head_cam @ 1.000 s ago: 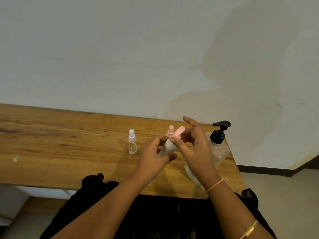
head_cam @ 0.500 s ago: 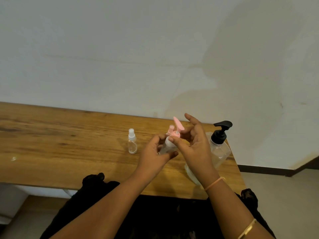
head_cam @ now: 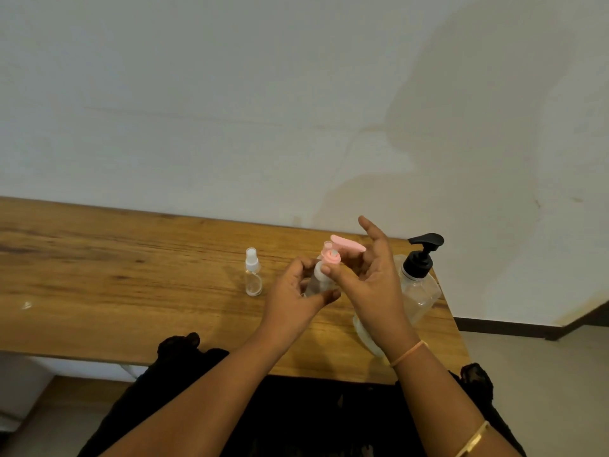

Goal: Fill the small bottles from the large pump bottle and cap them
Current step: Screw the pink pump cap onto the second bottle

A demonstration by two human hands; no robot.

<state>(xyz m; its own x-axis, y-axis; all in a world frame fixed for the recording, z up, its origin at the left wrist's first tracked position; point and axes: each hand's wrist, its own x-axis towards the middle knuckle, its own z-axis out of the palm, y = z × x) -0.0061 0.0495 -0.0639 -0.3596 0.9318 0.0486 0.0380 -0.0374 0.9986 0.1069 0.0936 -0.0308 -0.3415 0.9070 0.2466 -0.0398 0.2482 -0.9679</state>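
The left hand [head_cam: 290, 305] held a small bottle [head_cam: 319, 281] in its grip over the table [head_cam: 131, 285]; the right hand [head_cam: 375, 291] pinched its pink cap [head_cam: 331, 258].

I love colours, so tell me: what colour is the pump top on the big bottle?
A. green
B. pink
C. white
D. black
D: the pump top on the big bottle at the right end of the table is black. Pink is the cap that the right hand pinches on the small bottle gripped by the left hand.
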